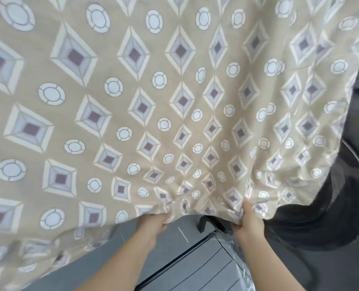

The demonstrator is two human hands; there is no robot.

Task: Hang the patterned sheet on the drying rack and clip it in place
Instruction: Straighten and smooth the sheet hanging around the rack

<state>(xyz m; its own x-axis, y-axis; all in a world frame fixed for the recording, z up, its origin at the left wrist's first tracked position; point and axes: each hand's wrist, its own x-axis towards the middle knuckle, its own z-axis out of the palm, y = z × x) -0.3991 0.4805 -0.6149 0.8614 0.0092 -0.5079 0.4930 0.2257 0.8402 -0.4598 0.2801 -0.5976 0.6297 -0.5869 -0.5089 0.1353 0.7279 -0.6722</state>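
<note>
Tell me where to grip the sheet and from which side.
Grip the sheet at its near edge, coming from the person's side: the edge hangs free and gathers into folds there, where the left hand and right hand pinch it.

Person, two limbs in view — one left hand (155, 222), bare, with left forearm (120, 260) uncovered along its whole visible length, from 7 o'clock; one right hand (247, 220), bare, with right forearm (271, 261) likewise uncovered, from 5 o'clock. Fingertips mostly hidden.
</note>
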